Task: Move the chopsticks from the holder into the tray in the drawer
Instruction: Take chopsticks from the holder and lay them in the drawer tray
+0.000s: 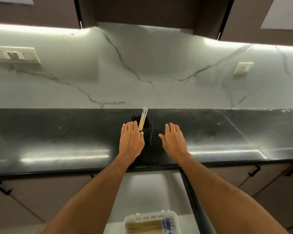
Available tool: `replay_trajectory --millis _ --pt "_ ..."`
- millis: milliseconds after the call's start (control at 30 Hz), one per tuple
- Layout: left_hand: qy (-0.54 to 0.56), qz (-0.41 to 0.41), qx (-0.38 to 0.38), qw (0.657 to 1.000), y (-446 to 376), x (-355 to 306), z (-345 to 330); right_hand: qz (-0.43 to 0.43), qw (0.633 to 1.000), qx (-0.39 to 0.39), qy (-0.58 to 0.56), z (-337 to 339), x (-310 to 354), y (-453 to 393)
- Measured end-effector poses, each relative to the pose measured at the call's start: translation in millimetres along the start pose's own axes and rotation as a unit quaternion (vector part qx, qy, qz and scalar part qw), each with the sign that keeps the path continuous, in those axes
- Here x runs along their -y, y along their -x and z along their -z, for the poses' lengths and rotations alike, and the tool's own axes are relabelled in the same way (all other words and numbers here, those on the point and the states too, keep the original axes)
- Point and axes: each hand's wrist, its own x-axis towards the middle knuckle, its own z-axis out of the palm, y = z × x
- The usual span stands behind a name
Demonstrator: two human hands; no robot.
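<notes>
1. Nearest the camera, one white plastic tray is seen in the open drawer, holding pale chopsticks with blue ends.
2. One black square holder stands on the dark counter; about three chopsticks, pale wood with blue-patterned tops, are leaned inside.
3. Left hand is flat, fingers extended, against the holder; nothing is gripped.
4. Right hand is spread, just beside the holder, holding nothing.

Chopsticks in holder, between hands.

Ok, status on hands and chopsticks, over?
Left hand open against holder; right hand open, apart. Few chopsticks upright in holder. Tray part-filled. Nothing blocking.
</notes>
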Motion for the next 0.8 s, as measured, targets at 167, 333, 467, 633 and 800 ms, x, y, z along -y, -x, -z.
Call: replay_trajectory --millis 167,333,467,633,800 --pt "-0.023 -0.003 -0.019 1.000 -55.7 -5.4 -3.6 0.014 0.999 -0.030 -0.014 -0.5 -0.7 -58.1" --pt "-0.024 -0.009 -0.011 1.000 -103.8 -1.7 -30.6 0.025 0.999 -0.017 -0.035 -23.5 -0.9 -111.7" --pt "-0.026 -0.008 0.012 1.000 -135.6 6.1 -68.8 0.033 0.998 0.004 -0.057 -56.1 -2.4 -151.2" --pt "-0.018 0.003 0.049 0.999 -162.4 17.1 -126.1 0.021 0.994 0.045 -0.102 -106.2 -7.0 -189.5" --pt "-0.003 0.016 0.055 0.998 -173.5 24.2 -168.5 -0.020 0.973 0.102 -0.208 -149.1 -8.6 -212.1"
